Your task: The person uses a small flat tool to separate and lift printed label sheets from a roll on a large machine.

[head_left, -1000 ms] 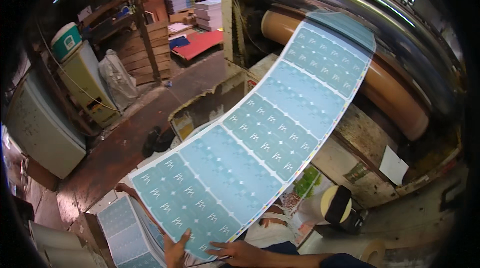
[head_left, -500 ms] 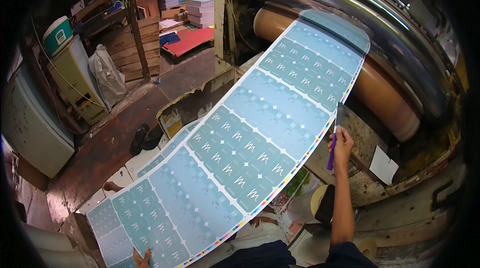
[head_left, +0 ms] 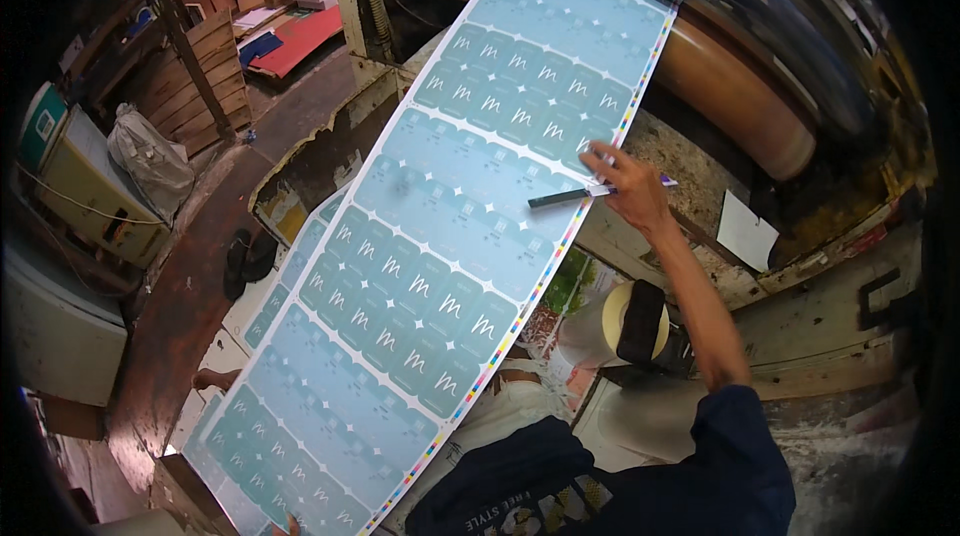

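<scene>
The left hand (head_left: 291, 525), fingers too hidden to judge, is at the near end of the sloping printed sheet (head_left: 430, 226), likely light, limp, easily creased and best held by its margins, while the right hand (head_left: 637, 198) clamps its fingers on a bladed tool (head_left: 558, 199) over the right edge.

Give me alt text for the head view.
A right hand holds a purple-handled tool over the edge of a long teal printed sheet stretching from large rollers. The left hand barely shows at the sheet's lower end.
</scene>
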`<state>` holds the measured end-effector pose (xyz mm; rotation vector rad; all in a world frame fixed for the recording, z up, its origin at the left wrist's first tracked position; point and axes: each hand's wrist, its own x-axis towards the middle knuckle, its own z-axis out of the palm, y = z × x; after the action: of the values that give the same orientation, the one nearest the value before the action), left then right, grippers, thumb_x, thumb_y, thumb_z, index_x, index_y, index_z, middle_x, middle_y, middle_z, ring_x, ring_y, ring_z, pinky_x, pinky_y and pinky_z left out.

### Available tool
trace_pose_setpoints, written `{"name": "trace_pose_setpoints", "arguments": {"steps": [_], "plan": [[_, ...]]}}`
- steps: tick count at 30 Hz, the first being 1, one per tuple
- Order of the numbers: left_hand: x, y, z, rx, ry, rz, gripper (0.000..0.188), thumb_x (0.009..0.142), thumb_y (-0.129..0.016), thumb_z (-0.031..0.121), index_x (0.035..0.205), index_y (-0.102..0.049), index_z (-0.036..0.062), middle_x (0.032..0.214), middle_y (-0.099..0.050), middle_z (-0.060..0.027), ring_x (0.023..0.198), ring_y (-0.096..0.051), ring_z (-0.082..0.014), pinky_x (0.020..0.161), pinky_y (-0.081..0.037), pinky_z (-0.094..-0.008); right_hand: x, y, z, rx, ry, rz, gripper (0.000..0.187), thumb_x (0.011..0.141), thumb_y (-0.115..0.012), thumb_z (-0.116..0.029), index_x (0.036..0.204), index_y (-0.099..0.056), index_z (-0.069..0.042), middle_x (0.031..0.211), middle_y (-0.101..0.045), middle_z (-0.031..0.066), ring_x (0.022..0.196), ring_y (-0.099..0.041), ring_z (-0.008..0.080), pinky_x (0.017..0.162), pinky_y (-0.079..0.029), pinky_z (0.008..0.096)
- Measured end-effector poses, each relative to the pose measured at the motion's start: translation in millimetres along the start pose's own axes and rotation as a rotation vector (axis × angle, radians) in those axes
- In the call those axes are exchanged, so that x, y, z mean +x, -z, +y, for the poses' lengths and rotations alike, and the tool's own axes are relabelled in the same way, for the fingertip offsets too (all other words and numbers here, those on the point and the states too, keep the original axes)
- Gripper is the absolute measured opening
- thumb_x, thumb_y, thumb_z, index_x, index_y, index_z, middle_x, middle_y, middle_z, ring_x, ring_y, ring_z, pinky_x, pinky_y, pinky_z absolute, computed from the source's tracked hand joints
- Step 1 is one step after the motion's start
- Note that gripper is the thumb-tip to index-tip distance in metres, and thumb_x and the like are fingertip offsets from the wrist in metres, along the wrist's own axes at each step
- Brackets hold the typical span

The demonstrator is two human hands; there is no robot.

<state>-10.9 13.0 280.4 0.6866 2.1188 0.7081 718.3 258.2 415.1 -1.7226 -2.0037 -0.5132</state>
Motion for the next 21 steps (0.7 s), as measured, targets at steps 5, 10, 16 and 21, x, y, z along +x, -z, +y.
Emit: {"name": "trace_pose_setpoints", "arguments": {"steps": [5,10,16,21], "plan": [[16,-16,-3,-0.259,0.142,0.1,0.063,0.094,-0.059,0.023,0.144,-0.032,-0.0043,0.133,-0.048,-0.018,0.116,-0.048,-0.0274,0.102,-0.039,-0.0375,41,-3,57,0.397,-0.13,-0.04,0.031,0.073,-0.068,0.003,0.101,-0.074,-0.008,0.097,-0.072,0.013,0.081,-0.072,0.0218,0.067,-0.056,0.0309],[89,10,-92,-0.415,0.059,0.098,0.067,0.091,-0.064,0.021,0.144,-0.03,-0.003,0.125,-0.052,-0.0148,0.107,-0.053,-0.0227,0.095,-0.042,-0.0331,17,-11,-17,0.457,-0.26,-0.087,0.03,0.075,-0.064,0.004,0.102,-0.074,-0.007,0.096,-0.072,0.015,0.083,-0.072,0.0235,0.07,-0.055,0.0321],[166,-14,-128,-0.419,-0.056,0.119,0.05,0.086,-0.07,0.007,0.131,-0.048,-0.0007,0.124,-0.055,-0.0111,0.107,-0.055,-0.0216,0.089,-0.046,-0.035,-49,-14,-141,0.394,-0.112,0.122,0.044,0.071,-0.059,0.012,0.108,-0.071,-0.006,0.096,-0.071,0.0178,0.077,-0.071,0.0191,0.068,-0.054,0.0304],[170,-69,-49,-0.391,-0.314,0.052,0.035,0.086,-0.069,0.006,0.118,-0.059,-0.0037,0.112,-0.062,-0.0112,0.099,-0.057,-0.0184,0.085,-0.047,-0.0322,-67,29,-194,0.634,-0.268,0.072,0.042,0.074,-0.058,0.013,0.11,-0.07,-0.002,0.091,-0.073,0.015,0.068,-0.069,0.0155,0.06,-0.054,0.0276]]}}
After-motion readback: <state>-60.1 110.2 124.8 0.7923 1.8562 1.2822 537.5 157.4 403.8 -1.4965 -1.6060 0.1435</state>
